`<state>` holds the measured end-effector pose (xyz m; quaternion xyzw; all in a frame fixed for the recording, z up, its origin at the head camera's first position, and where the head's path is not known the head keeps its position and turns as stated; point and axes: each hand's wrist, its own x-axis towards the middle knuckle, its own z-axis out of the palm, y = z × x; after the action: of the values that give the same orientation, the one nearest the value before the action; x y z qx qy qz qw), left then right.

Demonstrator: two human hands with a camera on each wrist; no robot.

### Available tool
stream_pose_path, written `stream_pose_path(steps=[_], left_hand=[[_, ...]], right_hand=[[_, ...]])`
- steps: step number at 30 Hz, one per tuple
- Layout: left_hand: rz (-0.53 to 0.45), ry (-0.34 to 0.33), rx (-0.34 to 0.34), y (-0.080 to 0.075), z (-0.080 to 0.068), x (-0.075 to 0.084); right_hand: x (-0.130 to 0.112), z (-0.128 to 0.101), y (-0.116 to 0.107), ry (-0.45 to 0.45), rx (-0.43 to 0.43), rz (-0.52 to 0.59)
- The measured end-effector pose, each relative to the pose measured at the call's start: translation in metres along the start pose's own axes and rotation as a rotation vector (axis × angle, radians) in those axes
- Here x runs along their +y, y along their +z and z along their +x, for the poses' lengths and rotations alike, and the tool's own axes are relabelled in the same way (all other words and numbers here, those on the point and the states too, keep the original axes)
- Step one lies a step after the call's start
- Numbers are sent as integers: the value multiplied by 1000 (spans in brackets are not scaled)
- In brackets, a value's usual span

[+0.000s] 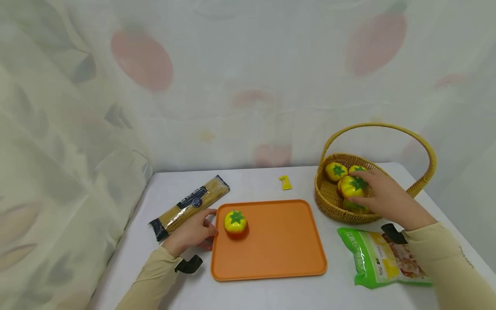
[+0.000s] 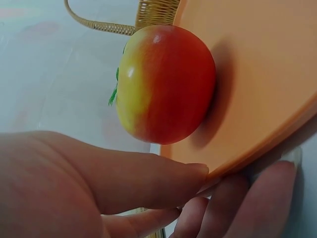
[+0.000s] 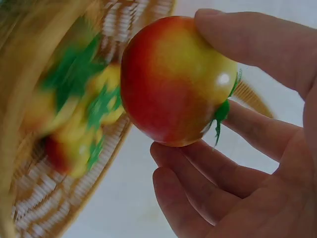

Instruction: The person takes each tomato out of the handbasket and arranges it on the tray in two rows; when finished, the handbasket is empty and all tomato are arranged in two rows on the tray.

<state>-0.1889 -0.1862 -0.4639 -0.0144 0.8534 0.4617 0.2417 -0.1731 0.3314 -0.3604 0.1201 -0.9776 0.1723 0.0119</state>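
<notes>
My right hand (image 1: 381, 196) holds a red-and-yellow tomato (image 1: 353, 186) with a green leafy top, over the wicker basket (image 1: 329, 212). In the right wrist view the thumb and fingers grip this tomato (image 3: 173, 82) from opposite sides. Several more tomatoes (image 1: 336, 171) lie in the basket, blurred in that view. At the left side of the orange tray (image 1: 275, 241), my left hand (image 1: 195, 232) pinches the rim, thumb on top and fingers at the outer edge. One tomato (image 2: 168, 84) sits on the tray near that hand, apart from it.
A pack of dry noodles (image 1: 191, 204) lies slanted behind the left hand. Behind the tray is a small yellow wrapped packet (image 1: 285, 182). A green food bag (image 1: 364, 256) lies below the right forearm. The basket's tall handle (image 1: 377, 125) arches over it.
</notes>
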Motion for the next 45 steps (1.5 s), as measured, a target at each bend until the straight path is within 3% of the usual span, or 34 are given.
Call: stream_pose_path(steps=[5,18,29,35,45], left_hand=[[12,12,1,1,0,3],[18,21,8,3,-4,4],[18,29,-1,4,-4,5],[11,24,-5,6,-3,5],[18,21,-21,8,-4,8]], right_hand=[[-28,7,12,-62,47,44],[-88,31,55,-149,53,183],[-130,40,102,-170,-22,287],[-143,38,123,-149,-84,304],[-146,35,138,-124,-134,278]])
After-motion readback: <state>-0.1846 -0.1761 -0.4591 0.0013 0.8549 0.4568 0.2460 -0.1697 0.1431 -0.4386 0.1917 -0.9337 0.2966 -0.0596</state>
